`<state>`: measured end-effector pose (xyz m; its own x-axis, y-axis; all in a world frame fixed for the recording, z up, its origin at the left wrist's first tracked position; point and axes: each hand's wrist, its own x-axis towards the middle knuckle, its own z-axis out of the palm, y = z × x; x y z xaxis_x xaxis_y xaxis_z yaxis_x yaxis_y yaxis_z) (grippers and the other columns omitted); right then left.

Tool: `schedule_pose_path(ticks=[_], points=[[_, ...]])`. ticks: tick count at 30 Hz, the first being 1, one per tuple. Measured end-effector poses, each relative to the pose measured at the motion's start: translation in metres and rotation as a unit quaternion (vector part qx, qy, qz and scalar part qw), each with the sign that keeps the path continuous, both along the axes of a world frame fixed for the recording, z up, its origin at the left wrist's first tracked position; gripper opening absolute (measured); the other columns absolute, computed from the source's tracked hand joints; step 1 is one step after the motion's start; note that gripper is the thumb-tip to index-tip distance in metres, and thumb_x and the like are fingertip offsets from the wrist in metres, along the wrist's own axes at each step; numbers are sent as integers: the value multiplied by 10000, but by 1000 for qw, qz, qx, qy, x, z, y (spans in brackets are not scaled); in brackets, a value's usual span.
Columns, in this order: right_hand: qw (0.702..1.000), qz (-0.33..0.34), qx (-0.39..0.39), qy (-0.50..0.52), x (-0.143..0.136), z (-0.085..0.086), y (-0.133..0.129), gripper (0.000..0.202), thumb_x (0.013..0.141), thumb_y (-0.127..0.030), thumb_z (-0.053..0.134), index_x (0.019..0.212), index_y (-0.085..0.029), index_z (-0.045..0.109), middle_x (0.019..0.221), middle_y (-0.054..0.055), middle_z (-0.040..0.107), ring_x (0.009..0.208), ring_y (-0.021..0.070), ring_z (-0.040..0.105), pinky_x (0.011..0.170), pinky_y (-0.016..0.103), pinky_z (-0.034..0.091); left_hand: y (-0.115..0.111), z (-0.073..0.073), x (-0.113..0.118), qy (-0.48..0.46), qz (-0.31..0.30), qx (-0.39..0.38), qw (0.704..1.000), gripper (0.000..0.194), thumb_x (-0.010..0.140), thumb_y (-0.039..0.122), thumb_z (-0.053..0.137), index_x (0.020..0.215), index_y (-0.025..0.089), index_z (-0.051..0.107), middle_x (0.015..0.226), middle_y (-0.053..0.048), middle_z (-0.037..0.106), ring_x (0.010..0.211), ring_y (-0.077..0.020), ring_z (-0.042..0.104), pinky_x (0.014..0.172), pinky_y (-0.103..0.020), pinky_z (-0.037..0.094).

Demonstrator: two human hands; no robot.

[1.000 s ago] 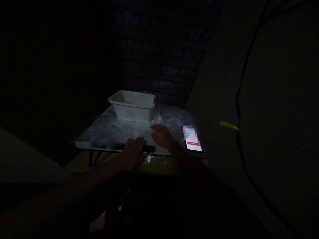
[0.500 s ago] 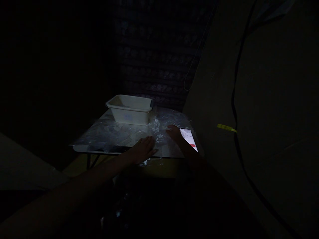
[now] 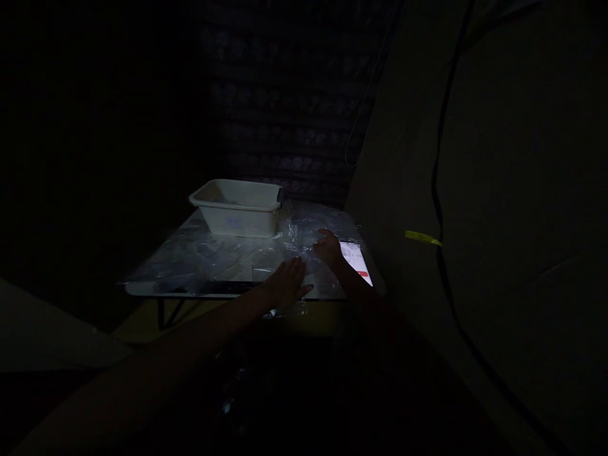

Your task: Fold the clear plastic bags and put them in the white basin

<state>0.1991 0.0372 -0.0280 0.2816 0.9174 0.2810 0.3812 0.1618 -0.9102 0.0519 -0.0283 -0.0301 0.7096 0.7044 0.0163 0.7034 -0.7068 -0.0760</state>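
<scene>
Clear plastic film (image 3: 228,256) lies crinkled over a white-topped table (image 3: 142,288) in a very dark room. My left hand (image 3: 287,282) rests flat on the film near the front edge, fingers spread and thumb out to the right. Further right, my right hand (image 3: 327,247) is on the film with its thumb and fingers apart, holding nothing visible. A lit phone (image 3: 356,261) lies just beside my right wrist. Behind my left hand, at the back left, stands a cream plastic basin (image 3: 240,220).
A dark cable (image 3: 439,209) with a yellow tag (image 3: 420,238) hangs along the right side. Dark patterned material (image 3: 304,136) rises behind the table. A pale sloping surface (image 3: 42,329) is at the lower left.
My left hand has slid slightly right across the film, closer to my right hand. The right thumb and fingers look a little more spread. The view has shifted slightly.
</scene>
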Motion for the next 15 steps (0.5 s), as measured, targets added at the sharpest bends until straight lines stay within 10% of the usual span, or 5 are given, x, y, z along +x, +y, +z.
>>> schedule_pose_path(ticks=[15], points=[[997, 83, 5, 9, -28, 19, -14, 323, 519, -59, 453, 824, -165, 474, 503, -82, 442, 476, 61, 438, 506, 198, 374, 1, -4, 2, 1, 13, 31, 999, 598, 762, 465, 109, 1196, 70, 220, 1260, -150, 225, 1156, -230, 162, 891, -383, 179]])
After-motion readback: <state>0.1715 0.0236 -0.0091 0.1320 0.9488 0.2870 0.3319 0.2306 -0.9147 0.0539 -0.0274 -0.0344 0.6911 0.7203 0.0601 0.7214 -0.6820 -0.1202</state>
